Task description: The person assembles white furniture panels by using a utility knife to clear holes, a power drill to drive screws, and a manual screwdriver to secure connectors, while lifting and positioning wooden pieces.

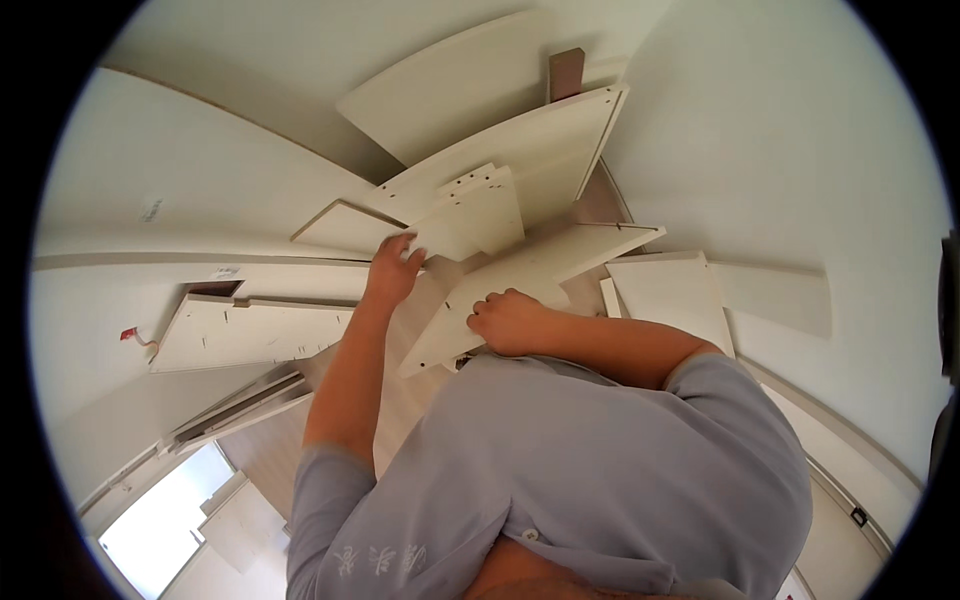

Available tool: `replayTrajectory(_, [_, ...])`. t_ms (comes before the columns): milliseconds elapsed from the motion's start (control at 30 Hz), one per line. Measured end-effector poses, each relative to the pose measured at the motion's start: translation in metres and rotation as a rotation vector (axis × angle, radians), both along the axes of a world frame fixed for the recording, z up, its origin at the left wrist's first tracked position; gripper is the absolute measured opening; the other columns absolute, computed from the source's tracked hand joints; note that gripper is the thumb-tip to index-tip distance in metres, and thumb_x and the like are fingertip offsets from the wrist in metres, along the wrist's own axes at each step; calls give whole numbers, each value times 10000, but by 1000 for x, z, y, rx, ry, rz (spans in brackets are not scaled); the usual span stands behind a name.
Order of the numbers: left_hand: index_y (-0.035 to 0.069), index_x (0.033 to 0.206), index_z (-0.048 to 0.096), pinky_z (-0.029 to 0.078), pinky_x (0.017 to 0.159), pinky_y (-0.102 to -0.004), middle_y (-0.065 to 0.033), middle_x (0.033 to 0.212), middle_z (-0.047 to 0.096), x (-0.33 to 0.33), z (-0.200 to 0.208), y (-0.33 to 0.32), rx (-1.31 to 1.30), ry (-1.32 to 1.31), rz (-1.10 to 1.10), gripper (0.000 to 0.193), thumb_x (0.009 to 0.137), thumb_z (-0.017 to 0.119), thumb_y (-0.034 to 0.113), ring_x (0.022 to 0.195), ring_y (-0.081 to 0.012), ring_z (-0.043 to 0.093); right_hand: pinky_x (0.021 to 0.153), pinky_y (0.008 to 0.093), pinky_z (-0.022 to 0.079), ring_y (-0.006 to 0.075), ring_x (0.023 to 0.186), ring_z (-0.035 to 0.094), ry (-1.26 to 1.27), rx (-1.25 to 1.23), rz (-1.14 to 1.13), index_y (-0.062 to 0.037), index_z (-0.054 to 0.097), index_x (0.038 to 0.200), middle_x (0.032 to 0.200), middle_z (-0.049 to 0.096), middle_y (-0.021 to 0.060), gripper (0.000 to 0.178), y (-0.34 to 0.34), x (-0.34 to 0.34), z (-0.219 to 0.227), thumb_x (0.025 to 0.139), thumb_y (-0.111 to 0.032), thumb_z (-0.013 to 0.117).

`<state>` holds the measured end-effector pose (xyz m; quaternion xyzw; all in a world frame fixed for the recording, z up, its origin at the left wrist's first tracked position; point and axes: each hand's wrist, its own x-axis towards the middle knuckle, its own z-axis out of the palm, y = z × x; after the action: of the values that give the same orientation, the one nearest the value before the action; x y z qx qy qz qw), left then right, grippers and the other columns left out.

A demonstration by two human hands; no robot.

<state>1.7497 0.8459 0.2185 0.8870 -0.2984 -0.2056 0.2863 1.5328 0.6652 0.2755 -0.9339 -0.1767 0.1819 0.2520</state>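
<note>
My left hand is raised with thumb and fingers apart, beside the left edge of a small white board with dark holes. Whether its fingertips touch that board I cannot tell. Below and to the right, a long white panel slants across in front of me, with small dark slots in its face. Over the near part of this panel is my right hand, its fingers curled inward. What lies inside those fingers, if anything, is hidden.
A large curved-looking white panel with edge holes leans at the back, another board behind it. A slotted panel rests at the left. More white boards stand along the right wall. Wood-look floor shows between them.
</note>
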Motion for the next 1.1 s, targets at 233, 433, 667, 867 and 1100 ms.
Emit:
replayTrajectory(233, [78,1554,391,428,1147,-484,-209,1552,434,16,-69,-78,290,-43,-82,760,912,726,310,1374,-389,487,805,454,568,330,939,693,47,26,-49,-23,688,1018,985,695,154,229,5,-5,0,844,-168,654])
replayTrajectory(433, [92,1385,544,483,1065,-493,-172,1360,591,-11,-44,-83,393,-31,-131,576,884,745,293,1287,-370,560,824,455,573,335,953,697,16,94,-91,-21,692,1009,991,704,169,237,0,-6,1,822,-167,677])
replayTrajectory(667, [115,1265,622,532,973,-473,-152,1272,644,-83,-54,-69,535,112,-461,430,864,721,237,1188,-349,630,821,459,570,340,932,704,23,150,-141,-16,703,957,978,712,173,193,-1,-6,5,812,-122,634])
replayTrajectory(867, [115,1321,583,538,951,-495,-161,1280,641,-111,-70,-95,528,138,-543,463,892,708,236,1179,-363,644,799,453,566,339,909,702,-13,185,-192,-10,712,897,914,712,173,168,4,-16,-7,813,-110,606])
replayTrajectory(1100, [98,1146,649,549,887,-515,-174,1074,727,-98,-103,-107,470,22,-499,296,917,692,281,1036,-385,698,767,449,571,316,917,698,41,95,-161,-30,701,941,940,709,150,184,11,-27,-6,831,-152,620])
